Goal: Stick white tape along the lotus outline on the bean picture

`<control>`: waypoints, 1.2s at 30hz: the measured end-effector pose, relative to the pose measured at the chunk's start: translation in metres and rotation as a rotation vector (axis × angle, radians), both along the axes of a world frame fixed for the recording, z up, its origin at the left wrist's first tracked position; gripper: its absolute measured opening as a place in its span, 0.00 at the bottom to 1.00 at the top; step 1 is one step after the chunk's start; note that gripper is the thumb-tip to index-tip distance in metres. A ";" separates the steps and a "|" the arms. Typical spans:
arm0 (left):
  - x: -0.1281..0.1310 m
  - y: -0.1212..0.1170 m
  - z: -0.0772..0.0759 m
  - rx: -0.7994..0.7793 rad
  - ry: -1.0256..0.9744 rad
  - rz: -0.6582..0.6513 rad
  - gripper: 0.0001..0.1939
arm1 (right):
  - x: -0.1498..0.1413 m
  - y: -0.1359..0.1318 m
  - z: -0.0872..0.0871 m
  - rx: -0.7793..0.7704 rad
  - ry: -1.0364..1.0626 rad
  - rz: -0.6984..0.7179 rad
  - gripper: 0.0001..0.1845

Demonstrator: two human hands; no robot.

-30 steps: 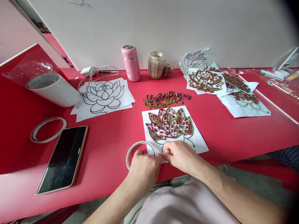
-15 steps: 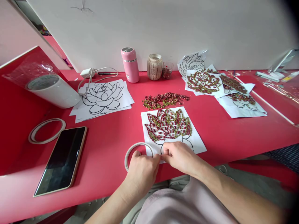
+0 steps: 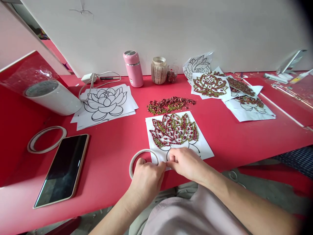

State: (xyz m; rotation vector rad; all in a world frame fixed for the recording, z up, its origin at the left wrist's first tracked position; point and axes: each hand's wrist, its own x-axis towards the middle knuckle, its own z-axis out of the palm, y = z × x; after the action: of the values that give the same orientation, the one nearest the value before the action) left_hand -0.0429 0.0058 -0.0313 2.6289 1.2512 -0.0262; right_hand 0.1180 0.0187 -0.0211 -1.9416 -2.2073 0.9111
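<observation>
My left hand [image 3: 148, 174] is closed on a thin white roll of tape [image 3: 132, 162], fingers curled over the near side of the ring. Close beside it, my right hand [image 3: 184, 163] is pinched, its fingertips meeting those of the left; what lies between them is too small to make out. Both hands are over the lower edge of a white sheet [image 3: 205, 150] with a printed lotus. Red and green beans [image 3: 174, 130] cover the upper petals, while the lower petals show bare black outlines, partly hidden by my right hand.
Loose beans [image 3: 171, 105] are heaped behind the sheet. Lotus printouts [image 3: 106, 103], a phone [image 3: 62, 169], another tape roll [image 3: 30, 146] and a wide white roll [image 3: 56, 99] are leftward. A pink flask [image 3: 133, 70] and glass jar [image 3: 158, 72] stand behind; bean-covered sheets [image 3: 210, 85] lie right.
The view has shifted slightly. Both hands stay together at the lower edge of the sheet, with almost no movement against the paper or the tape roll.
</observation>
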 end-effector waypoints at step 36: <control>-0.006 -0.010 -0.012 0.294 -0.003 0.297 0.10 | 0.094 -0.002 0.022 0.043 0.982 -0.279 0.14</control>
State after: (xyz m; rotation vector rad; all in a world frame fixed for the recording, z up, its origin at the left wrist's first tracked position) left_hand -0.0493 -0.0044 -0.0430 2.6401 1.7492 0.2275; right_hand 0.2124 0.0169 0.0014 -1.2699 -1.3352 1.3440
